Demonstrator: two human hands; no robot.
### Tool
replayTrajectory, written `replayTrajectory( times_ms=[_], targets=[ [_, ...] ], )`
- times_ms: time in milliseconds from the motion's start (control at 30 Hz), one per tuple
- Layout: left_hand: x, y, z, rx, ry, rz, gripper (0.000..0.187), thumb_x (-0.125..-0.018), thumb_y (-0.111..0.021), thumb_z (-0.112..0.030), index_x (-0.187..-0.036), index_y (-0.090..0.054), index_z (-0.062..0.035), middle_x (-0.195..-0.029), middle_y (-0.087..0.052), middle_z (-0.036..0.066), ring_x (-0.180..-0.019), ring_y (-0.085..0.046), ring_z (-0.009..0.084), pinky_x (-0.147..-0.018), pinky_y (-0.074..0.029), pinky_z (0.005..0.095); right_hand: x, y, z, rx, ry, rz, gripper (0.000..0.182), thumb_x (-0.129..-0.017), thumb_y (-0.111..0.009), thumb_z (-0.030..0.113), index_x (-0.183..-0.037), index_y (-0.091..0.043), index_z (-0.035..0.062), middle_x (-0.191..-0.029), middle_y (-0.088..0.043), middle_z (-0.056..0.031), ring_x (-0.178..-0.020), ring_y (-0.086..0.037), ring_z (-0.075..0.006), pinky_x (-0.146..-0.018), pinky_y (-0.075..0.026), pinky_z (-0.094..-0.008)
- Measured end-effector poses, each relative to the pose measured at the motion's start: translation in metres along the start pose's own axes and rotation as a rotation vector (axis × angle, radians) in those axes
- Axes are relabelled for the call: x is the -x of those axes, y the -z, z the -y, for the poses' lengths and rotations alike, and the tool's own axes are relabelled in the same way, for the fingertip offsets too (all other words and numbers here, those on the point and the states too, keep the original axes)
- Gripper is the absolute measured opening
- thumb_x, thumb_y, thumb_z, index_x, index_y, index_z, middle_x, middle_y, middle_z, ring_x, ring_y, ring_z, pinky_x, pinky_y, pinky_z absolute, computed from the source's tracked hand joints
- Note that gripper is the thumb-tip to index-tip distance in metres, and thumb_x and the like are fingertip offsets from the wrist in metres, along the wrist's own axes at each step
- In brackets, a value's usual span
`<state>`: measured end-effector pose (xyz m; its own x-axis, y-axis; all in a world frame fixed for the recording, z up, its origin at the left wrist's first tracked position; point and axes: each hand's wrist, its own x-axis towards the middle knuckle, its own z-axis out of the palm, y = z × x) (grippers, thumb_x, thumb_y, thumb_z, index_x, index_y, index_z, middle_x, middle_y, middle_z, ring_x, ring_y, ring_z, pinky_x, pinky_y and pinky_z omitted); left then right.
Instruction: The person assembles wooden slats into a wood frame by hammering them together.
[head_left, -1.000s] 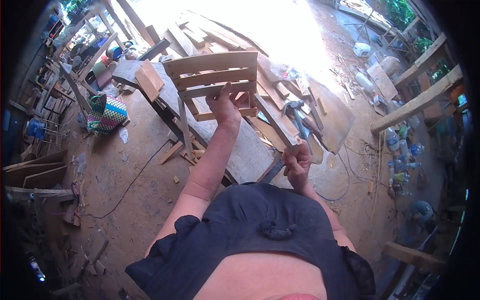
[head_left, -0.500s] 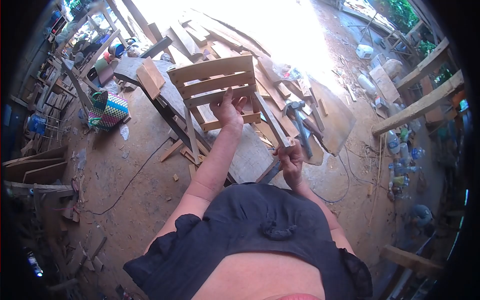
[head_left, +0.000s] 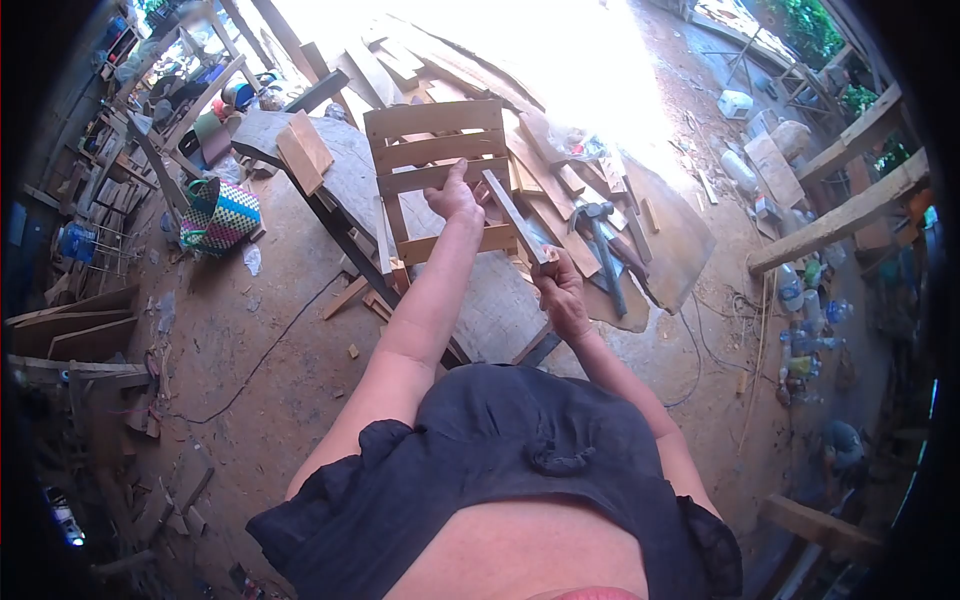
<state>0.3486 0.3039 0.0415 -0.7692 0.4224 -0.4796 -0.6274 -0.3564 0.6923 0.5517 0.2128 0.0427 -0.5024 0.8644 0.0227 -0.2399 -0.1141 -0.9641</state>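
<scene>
A small slatted wooden chair frame (head_left: pixel 436 151) is tilted over the worktable, its slats facing away from me. My left hand (head_left: pixel 457 192) grips it at the lowest of the upper slats, with the thumb lying over the wood. Close to my body, my right hand (head_left: pixel 562 295) is closed round the near end of a slanting leg of the frame. A hammer (head_left: pixel 603 257) lies just right of my right hand, head away from me. The fingertips of my left hand are partly hidden behind the slat.
Wooden boards (head_left: pixel 540 165) are piled on and beyond the worktable (head_left: pixel 490 310). A woven basket (head_left: pixel 218 215) stands on the ground at the left. Plastic bottles (head_left: pixel 800 340) lie at the right, below slanting timber posts (head_left: pixel 840 210). A dark cable (head_left: pixel 265 365) crosses the ground.
The chair frame has turned to face me more squarely, and its near leg has swung up and left. My right hand has moved up and left with it.
</scene>
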Motion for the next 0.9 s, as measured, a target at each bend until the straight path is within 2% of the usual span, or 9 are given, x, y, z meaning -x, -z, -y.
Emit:
replayTrajectory(
  times_ms=[100, 333, 400, 533, 600, 633, 700, 833, 900],
  targets=[
    [-0.005, -0.004, -0.001, 0.022, 0.036, -0.004, 0.063, -0.073, -0.070, -0.001, -0.123, -0.032, -0.0112, -0.116, -0.049, 0.012, -0.089, -0.061, 0.0291, -0.056, -0.059, 0.0371, -0.005, -0.005, 0.002, -0.090, 0.061, -0.102, 0.021, -0.087, -0.054, -0.001, -0.106, -0.050, 0.0076, -0.090, -0.051, 0.0041, -0.080, -0.044, -0.0031, -0.075, -0.039, -0.0195],
    [0.003, 0.001, -0.003, 0.100, 0.037, 0.042, 0.060, -0.075, -0.067, 0.001, -0.123, -0.033, -0.0122, -0.115, -0.049, 0.012, -0.093, -0.061, 0.0314, -0.065, -0.059, 0.0481, -0.007, 0.010, -0.017, -0.065, 0.070, -0.024, 0.024, -0.086, -0.057, -0.003, -0.107, -0.052, 0.0069, -0.092, -0.057, 0.0019, -0.083, -0.053, -0.0053, -0.081, -0.041, -0.0212],
    [0.006, 0.003, -0.004, 0.115, 0.051, 0.041, 0.059, -0.076, -0.066, 0.000, -0.123, -0.033, -0.0122, -0.114, -0.049, 0.012, -0.092, -0.061, 0.0314, -0.066, -0.058, 0.0487, -0.008, 0.011, -0.023, 0.033, 0.053, 0.020, 0.023, -0.081, -0.058, -0.005, -0.101, -0.053, 0.0060, -0.088, -0.050, 0.0050, -0.080, -0.044, -0.0025, -0.072, -0.040, -0.0197],
    [0.017, 0.009, -0.011, 0.146, 0.079, 0.117, 0.054, -0.077, -0.065, -0.001, -0.121, -0.036, -0.0125, -0.113, -0.049, 0.012, -0.092, -0.060, 0.0313, -0.067, -0.058, 0.0506, -0.009, 0.005, -0.024, 0.084, 0.079, 0.006, 0.024, -0.078, -0.062, -0.004, -0.100, -0.054, 0.0054, -0.084, -0.050, 0.0038, -0.077, -0.045, -0.0052, -0.070, -0.040, -0.0207],
    [0.018, 0.012, -0.012, 0.151, 0.077, 0.127, 0.053, -0.077, -0.065, -0.002, -0.121, -0.037, -0.0126, -0.113, -0.049, 0.012, -0.093, -0.060, 0.0318, -0.067, -0.058, 0.0506, -0.010, 0.004, -0.015, 0.412, 0.311, 0.066, 0.029, -0.075, -0.066, -0.001, -0.101, -0.056, 0.0054, -0.081, -0.054, -0.0028, -0.071, -0.052, -0.0122, -0.067, -0.043, -0.0234],
    [0.018, 0.012, -0.012, 0.155, 0.078, 0.141, 0.052, -0.078, -0.065, -0.002, -0.120, -0.037, -0.0127, -0.114, -0.049, 0.012, -0.093, -0.059, 0.0323, -0.068, -0.058, 0.0506, -0.009, 0.003, -0.009, 0.414, 0.311, 0.067, 0.029, -0.075, -0.066, -0.001, -0.101, -0.056, 0.0054, -0.081, -0.054, -0.0028, -0.071, -0.052, -0.0122, -0.067, -0.043, -0.0234],
    [0.018, 0.012, -0.009, 0.171, 0.082, 0.134, 0.052, -0.078, -0.065, -0.003, -0.120, -0.037, -0.0134, -0.113, -0.049, 0.012, -0.094, -0.059, 0.0326, -0.068, -0.058, 0.0507, -0.008, 0.002, 0.004, 0.690, 0.337, 0.180, 0.033, -0.072, -0.070, 0.005, -0.102, -0.056, 0.0066, -0.081, -0.058, -0.0088, -0.069, -0.058, -0.0228, -0.065, -0.046, -0.0291],
    [0.031, 0.011, -0.016, 0.118, 0.101, 0.143, 0.054, -0.079, -0.066, -0.007, -0.122, -0.034, -0.0159, -0.114, -0.049, 0.011, -0.094, -0.059, 0.0327, -0.067, -0.058, 0.0488, -0.007, 0.003, 0.012, 1.012, 0.429, 0.248, 0.026, -0.073, -0.067, 0.009, -0.097, -0.058, 0.0083, -0.081, -0.060, -0.0092, -0.069, -0.060, -0.0268, -0.059, -0.047, -0.0353],
    [0.033, 0.012, -0.016, 0.088, 0.101, 0.136, 0.055, -0.080, -0.066, -0.010, -0.122, -0.032, -0.0166, -0.114, -0.048, 0.011, -0.093, -0.059, 0.0322, -0.062, -0.058, 0.0467, -0.009, 0.004, 0.011, 1.385, 0.485, 0.283, 0.019, -0.072, -0.060, 0.009, -0.092, -0.060, 0.0095, -0.078, -0.059, -0.0065, -0.069, -0.060, -0.0254, -0.057, -0.044, -0.0382]
  ],
)
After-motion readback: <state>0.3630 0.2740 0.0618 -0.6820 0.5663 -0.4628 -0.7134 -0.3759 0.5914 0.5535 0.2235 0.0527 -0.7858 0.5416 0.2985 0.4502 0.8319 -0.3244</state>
